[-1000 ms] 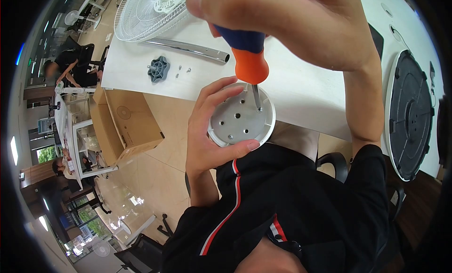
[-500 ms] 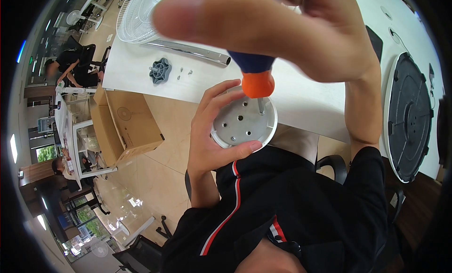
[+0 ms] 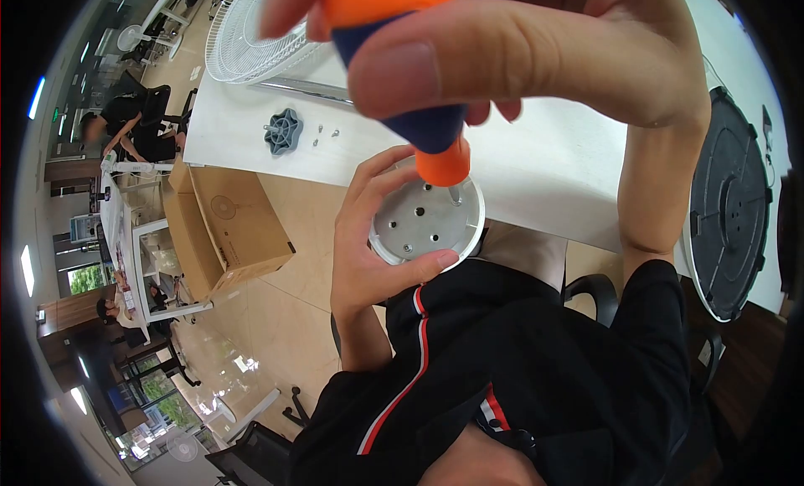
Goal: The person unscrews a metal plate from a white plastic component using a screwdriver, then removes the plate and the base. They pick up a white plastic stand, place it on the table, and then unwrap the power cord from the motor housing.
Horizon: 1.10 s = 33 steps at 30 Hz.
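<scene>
A round white part with a grey metal plate set in it (image 3: 403, 236) is gripped at its rim by my left hand (image 3: 356, 235). Several holes dot the plate, and a screw head seems to sit in one near its lower edge. My right hand (image 3: 544, 63) is closed round the orange and blue handle of a screwdriver (image 3: 431, 127), close to the camera. The screwdriver's shaft points down at the plate's upper right; its tip meets the plate there, though what lies under it is too small to make out.
On the white table (image 3: 553, 180) lie a grey star-shaped knob (image 3: 283, 132), several small screws (image 3: 317, 142), a chrome tube (image 3: 306, 89) and a white fan grille (image 3: 239, 42). A large black round base (image 3: 729, 209) is at the right. A cardboard box (image 3: 239, 226) stands on the floor.
My right hand and the screwdriver have shifted left, with the handle now tilted and the fingers turned round it. The round part has moved slightly left in my left hand.
</scene>
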Tool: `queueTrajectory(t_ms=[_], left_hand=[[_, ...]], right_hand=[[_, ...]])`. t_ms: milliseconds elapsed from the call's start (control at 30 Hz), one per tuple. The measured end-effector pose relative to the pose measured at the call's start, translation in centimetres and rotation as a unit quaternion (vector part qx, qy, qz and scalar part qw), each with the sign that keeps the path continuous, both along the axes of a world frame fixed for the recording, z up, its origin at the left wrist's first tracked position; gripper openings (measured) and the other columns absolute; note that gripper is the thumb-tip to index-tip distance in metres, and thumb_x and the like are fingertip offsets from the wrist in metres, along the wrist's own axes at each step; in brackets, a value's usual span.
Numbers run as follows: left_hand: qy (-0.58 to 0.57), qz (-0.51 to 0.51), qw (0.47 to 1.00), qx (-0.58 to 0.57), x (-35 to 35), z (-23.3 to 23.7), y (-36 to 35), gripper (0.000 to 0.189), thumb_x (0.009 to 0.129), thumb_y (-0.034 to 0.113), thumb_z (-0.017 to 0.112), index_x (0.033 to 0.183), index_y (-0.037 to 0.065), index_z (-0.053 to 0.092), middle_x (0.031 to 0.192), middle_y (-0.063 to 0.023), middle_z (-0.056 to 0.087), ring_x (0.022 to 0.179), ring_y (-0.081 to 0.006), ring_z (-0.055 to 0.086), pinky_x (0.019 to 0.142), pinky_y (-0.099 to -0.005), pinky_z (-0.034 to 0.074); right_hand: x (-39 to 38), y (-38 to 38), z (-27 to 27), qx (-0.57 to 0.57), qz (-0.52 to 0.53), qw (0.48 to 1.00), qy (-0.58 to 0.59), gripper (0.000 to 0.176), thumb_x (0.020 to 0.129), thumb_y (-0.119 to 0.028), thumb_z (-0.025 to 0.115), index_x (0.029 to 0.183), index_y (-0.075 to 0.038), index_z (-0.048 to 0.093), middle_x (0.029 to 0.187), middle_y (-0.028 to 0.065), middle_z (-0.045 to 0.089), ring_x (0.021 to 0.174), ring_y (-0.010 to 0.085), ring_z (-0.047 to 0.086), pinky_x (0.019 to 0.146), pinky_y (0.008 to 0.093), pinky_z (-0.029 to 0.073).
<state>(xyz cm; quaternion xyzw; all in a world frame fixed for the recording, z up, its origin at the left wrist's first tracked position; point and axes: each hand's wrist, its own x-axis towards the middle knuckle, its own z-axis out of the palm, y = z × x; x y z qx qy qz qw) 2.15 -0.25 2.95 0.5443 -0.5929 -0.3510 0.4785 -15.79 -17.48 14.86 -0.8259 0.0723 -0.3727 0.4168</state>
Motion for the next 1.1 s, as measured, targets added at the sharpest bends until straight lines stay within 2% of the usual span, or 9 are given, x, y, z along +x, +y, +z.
queueTrajectory(t_ms=[133, 233, 267, 467, 867, 1100], left_hand=[[-0.011, -0.021, 0.999, -0.023, 0.3, 0.0, -0.2, 0.075, 0.063, 0.027, 0.093, 0.129, 0.003, 0.066, 0.141, -0.0201, 0.056, 0.126, -0.0321, 0.061, 0.103, -0.0417, 0.052], [-0.084, -0.031, 0.995, -0.051, 0.3, 1.1, -0.8, 0.068, 0.065, 0.022, 0.093, 0.126, 0.004, 0.068, 0.137, -0.0187, 0.058, 0.122, -0.0309, 0.064, 0.101, -0.0405, 0.053], [-0.073, -0.023, 0.997, -0.031, 0.0, 1.8, -0.7, 0.058, 0.066, 0.019, 0.093, 0.119, 0.005, 0.071, 0.134, -0.0174, 0.061, 0.115, -0.0297, 0.067, 0.098, -0.0392, 0.054], [-0.159, -0.06, 0.985, -0.042, 0.1, 2.5, -1.5, 0.047, 0.068, 0.017, 0.092, 0.11, 0.006, 0.073, 0.131, -0.0144, 0.063, 0.109, -0.0281, 0.069, 0.089, -0.0362, 0.055], [-0.1, -0.044, 0.994, -0.027, -0.7, 1.8, -1.6, 0.029, 0.076, 0.009, 0.083, 0.104, 0.005, 0.075, 0.126, -0.0154, 0.065, 0.106, -0.0272, 0.071, 0.088, -0.0352, 0.056], [-0.127, -0.053, 0.99, -0.026, -0.7, 2.3, -1.6, 0.027, 0.077, 0.009, 0.082, 0.104, 0.006, 0.076, 0.125, -0.0156, 0.065, 0.106, -0.0291, 0.071, 0.087, -0.0361, 0.056]], right_hand=[[-0.1, -0.1, 0.2, -0.001, 0.001, 1.0, -0.001, 0.026, 0.091, -0.024, 0.077, 0.098, -0.001, 0.067, 0.083, 0.0064, 0.069, 0.076, 0.0135, 0.068, 0.066, 0.027, 0.057], [-0.4, -0.1, 0.3, 0.0, 0.0, 1.0, -0.001, 0.026, 0.091, -0.024, 0.077, 0.098, -0.001, 0.067, 0.084, 0.0064, 0.069, 0.077, 0.0136, 0.068, 0.066, 0.0271, 0.057], [-0.5, -0.1, 0.3, 0.0, 0.0, 1.0, -0.001, 0.026, 0.091, -0.024, 0.077, 0.098, -0.001, 0.067, 0.084, 0.0065, 0.069, 0.077, 0.0137, 0.068, 0.066, 0.0271, 0.057], [-0.7, -0.1, 0.2, -0.002, -0.002, 1.0, -0.003, 0.026, 0.09, -0.024, 0.078, 0.098, -0.001, 0.067, 0.085, 0.0066, 0.07, 0.078, 0.014, 0.068, 0.067, 0.0274, 0.057], [-0.9, -0.5, 0.5, 0.001, -0.005, 1.0, -0.011, 0.025, 0.09, -0.023, 0.078, 0.098, -0.002, 0.068, 0.087, 0.007, 0.07, 0.081, 0.0146, 0.069, 0.069, 0.0279, 0.058], [-1.2, -0.7, 0.6, 0.005, -0.008, 1.0, -0.017, 0.025, 0.089, -0.023, 0.078, 0.099, -0.002, 0.068, 0.089, 0.0071, 0.071, 0.083, 0.0149, 0.069, 0.07, 0.0282, 0.058]])
